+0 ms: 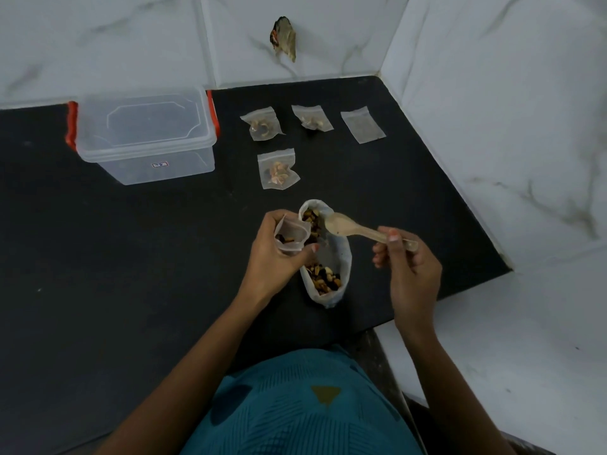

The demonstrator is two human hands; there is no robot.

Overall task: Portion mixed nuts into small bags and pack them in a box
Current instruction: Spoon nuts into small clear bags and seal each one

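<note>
My left hand grips a small clear bag held open, with a few nuts inside. My right hand pinches the handle of a pale spoon, its bowl over the large bag of mixed nuts lying on the black counter. Three small filled bags lie further back, with one empty bag to their right. A clear plastic box with red clips stands lidded at the back left.
The black counter ends at white marble walls behind and to the right. A dark hook or fixture sticks out of the back wall. My teal clothing fills the bottom of the view.
</note>
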